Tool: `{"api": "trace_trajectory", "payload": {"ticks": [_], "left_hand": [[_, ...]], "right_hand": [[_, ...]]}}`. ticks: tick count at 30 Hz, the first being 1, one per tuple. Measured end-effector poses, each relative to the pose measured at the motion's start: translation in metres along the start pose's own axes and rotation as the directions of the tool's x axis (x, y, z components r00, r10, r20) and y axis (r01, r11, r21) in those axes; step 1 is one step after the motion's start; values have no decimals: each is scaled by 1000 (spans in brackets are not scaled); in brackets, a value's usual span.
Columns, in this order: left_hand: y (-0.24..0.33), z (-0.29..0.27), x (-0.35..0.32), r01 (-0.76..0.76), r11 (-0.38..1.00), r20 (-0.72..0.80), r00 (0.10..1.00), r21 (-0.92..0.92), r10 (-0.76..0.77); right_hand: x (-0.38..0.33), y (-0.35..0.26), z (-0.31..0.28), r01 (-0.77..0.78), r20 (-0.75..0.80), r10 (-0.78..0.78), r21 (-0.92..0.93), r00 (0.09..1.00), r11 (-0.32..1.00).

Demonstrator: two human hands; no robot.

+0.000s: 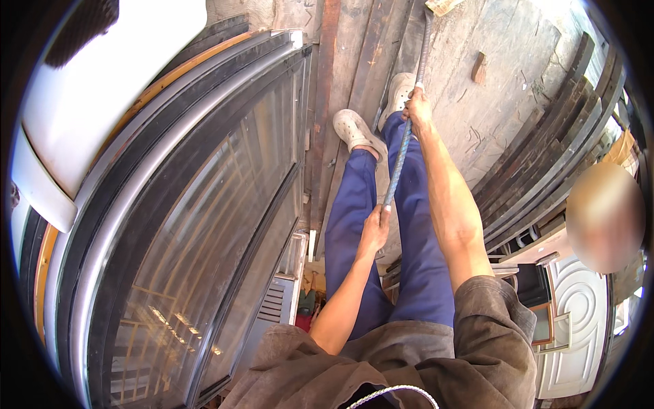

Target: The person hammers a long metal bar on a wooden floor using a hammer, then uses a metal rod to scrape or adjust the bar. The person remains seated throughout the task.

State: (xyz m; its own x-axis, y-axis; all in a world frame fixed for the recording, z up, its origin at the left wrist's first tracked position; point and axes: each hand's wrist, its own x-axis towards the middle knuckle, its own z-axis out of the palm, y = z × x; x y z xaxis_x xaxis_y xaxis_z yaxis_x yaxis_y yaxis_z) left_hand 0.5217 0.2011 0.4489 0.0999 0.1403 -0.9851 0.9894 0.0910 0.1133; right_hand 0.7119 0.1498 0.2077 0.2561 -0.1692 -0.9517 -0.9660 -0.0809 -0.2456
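Both my hands hold a long ribbed steel bar (400,163), which slants up and away across my legs. My left hand (374,230) is wrapped round its near end, level with my thighs. Farther along, just beyond my shins, my right hand (417,109) is closed round the shaft. The bar's far tip meets a pale piece of wood (444,6) at the top edge, but how they touch is cut off by the frame. Long timber planks (371,54) lie beside and under my feet in light clogs (354,129).
Framed glass panels (204,232) stand close on my left, near a white smooth object (129,68). A small wood block (479,68) lies on the ground. Dark timbers (552,143) are stacked at right, with a white panelled door (575,320) and another person (605,218) beyond.
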Motion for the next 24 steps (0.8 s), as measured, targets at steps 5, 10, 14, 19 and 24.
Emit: {"api": "trace_trajectory", "payload": {"ticks": [5,10,14,19,24], "left_hand": [[11,-13,24,-44,998,22,999,-44,45],[53,-39,0,253,871,275,951,-421,-143],[142,-56,-49,329,708,380,920,-625,-92],[217,-37,-79,301,541,385,922,-785,47],[295,10,-101,366,352,443,881,-862,169]], "right_hand": [[17,-26,20,51,-35,-52,-26,998,998],[29,-32,-2,81,126,-93,97,988,992],[-41,-85,3,13,171,-48,200,984,980],[-159,-136,-23,-117,260,28,332,965,936],[-172,-194,-72,-232,415,-47,594,909,770]]}}
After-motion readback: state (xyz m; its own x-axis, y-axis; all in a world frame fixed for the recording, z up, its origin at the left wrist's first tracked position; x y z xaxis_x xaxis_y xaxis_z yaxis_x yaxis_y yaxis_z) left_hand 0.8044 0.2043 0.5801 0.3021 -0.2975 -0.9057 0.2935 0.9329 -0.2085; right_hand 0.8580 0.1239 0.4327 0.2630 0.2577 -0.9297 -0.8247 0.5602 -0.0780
